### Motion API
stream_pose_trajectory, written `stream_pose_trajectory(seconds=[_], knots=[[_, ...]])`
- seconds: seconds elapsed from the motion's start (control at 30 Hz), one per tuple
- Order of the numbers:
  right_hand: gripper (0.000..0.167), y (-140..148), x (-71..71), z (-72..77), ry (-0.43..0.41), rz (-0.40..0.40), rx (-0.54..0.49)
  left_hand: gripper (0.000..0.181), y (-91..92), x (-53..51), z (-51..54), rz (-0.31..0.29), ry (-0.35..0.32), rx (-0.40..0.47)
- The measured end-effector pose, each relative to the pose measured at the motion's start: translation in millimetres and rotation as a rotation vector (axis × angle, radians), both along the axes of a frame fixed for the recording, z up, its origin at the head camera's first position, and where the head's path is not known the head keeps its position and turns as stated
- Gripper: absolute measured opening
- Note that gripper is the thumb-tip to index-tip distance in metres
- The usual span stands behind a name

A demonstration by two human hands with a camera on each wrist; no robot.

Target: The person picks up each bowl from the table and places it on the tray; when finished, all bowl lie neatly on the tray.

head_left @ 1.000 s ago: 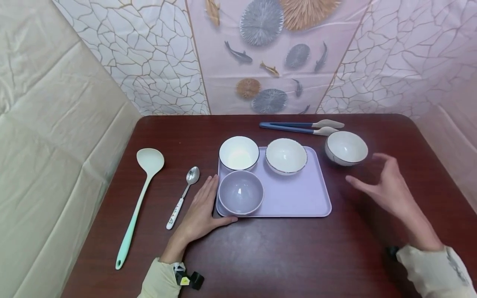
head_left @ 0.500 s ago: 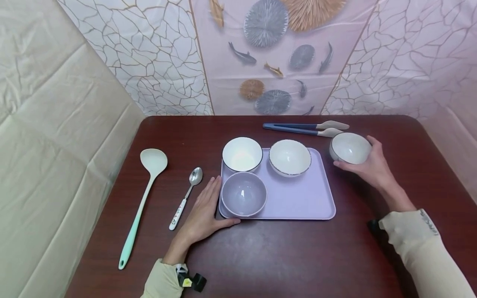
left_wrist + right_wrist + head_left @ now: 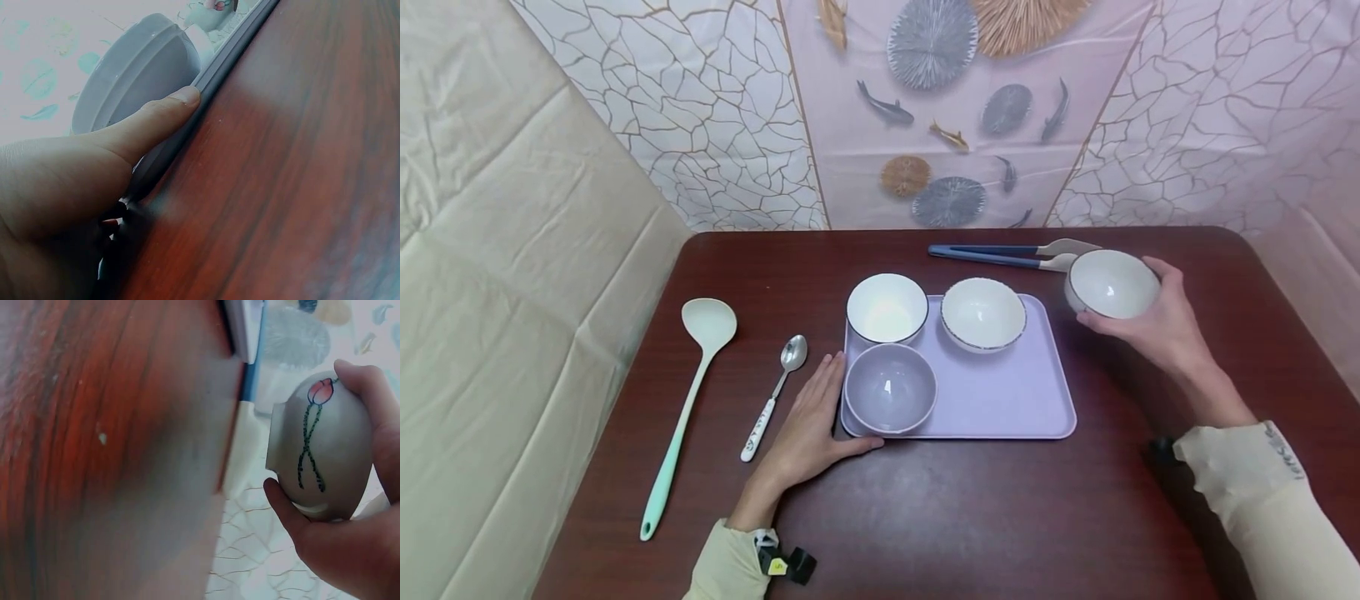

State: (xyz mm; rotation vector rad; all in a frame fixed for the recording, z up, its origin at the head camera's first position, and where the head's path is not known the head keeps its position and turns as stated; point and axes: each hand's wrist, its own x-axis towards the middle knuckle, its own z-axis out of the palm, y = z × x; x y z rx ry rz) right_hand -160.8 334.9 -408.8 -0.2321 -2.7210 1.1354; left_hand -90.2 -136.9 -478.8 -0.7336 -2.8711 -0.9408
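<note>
My right hand (image 3: 1172, 329) grips a white bowl (image 3: 1111, 285) with a dark rim, thumb on the near side and fingers on the far side. In the right wrist view this bowl (image 3: 340, 450) shows a painted pink tulip, and its foot is off the table. My left hand (image 3: 805, 437) rests at the front left corner of a lilac tray (image 3: 1000, 400), fingers straight along the left side. Its thumb (image 3: 156, 122) lies along the front edge. On the tray stand a greyish-purple bowl (image 3: 890, 390) and two white bowls, one dark-rimmed (image 3: 887, 307), the other speckle-rimmed (image 3: 983, 313).
Blue tongs (image 3: 992, 257) with pale tips lie behind the tray, tips close to the held bowl. Left of the tray are a spoon (image 3: 758, 427) with a patterned white handle and a mint-handled ladle (image 3: 688, 408). Fabric-covered walls (image 3: 730, 108) border the table.
My right hand came in from the right, took hold of the white bowl, and raised it slightly off the table. The left hand has stayed at the tray's corner.
</note>
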Motion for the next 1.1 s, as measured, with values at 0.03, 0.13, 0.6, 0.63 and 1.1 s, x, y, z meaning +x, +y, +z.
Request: stream_pose_trajectory(seconds=[0.03,0.13,0.6,0.63,1.1], knots=[[0.120,-1.0,3.5,2.8,0.001,0.008,0.007,0.121,-0.3,-0.2,-0.1,-0.001,0.000,-0.001],[0.120,-5.0,20.1,11.1,0.004,0.050,0.013,0.121,-1.1,-0.4,0.6,-0.003,-0.003,-0.001],[0.124,-73.0,92.6,3.7,0.063,0.404,-0.092,0.121,0.5,0.0,1.2,0.002,-0.024,0.004],[0.124,-79.3,93.2,1.4,0.056,0.428,-0.086,0.121,0.4,-0.3,1.0,0.002,-0.024,0.003],[0.120,-122.1,86.1,-20.3,0.064,0.536,-0.062,0.120,0.0,-0.7,0.7,-0.001,-0.013,0.009]])
